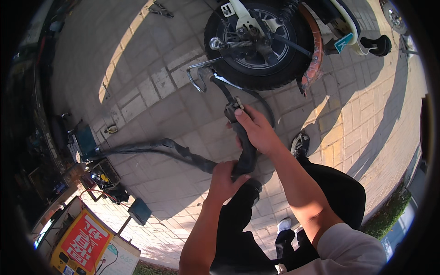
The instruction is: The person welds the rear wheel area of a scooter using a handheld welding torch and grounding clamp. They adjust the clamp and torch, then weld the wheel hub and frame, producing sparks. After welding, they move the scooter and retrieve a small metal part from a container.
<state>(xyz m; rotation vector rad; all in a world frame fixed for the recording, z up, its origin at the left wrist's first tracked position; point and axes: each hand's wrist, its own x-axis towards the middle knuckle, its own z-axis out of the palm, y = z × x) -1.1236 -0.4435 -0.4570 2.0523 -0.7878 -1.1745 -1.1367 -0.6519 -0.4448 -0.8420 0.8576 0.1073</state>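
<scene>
Black tube: between both hands, its slack trailing left over the paving.
Right hand: closed around the tube's upper part, below the wheel.
Left hand: gripping the tube's lower bend.

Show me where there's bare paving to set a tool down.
Free: the paving left of the wheel, bordered below by the black tube; also right of the dark shoe, partly sunlit. Crowded: the lower left, around the teal block and red sign, and where the left hand and right hand hold the black tube.
</scene>
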